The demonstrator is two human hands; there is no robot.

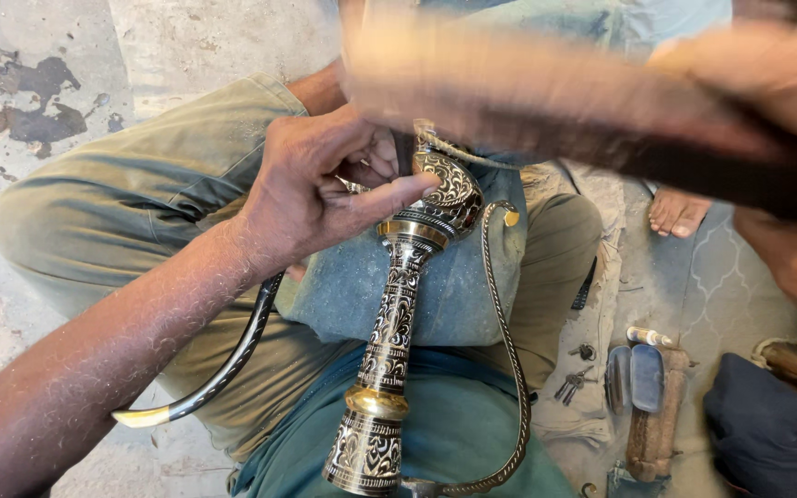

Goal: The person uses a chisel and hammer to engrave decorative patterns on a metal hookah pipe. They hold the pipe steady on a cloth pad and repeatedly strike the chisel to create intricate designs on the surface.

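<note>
My left hand [320, 184] grips the rounded top of a black and brass engraved stem [387, 341], thumb pressed against its bulb [452, 189]. The stem stands tilted on my lap, against a blue-grey cushion [458, 286]. A curved black horn with a brass tip [219, 373] sweeps out to the left below my wrist. A twisted metal wire [512, 369] loops down the stem's right side. My right hand [767, 69], blurred by motion at the upper right, is closed on a long brown wooden tool [509, 92] that crosses above the bulb.
I sit cross-legged on a stained concrete floor [39, 101]. To the right lie a bunch of keys [576, 383] and a wooden block with dark pads [649, 397]. A bare foot [677, 212] and a dark cloth bundle [767, 433] are also on the right.
</note>
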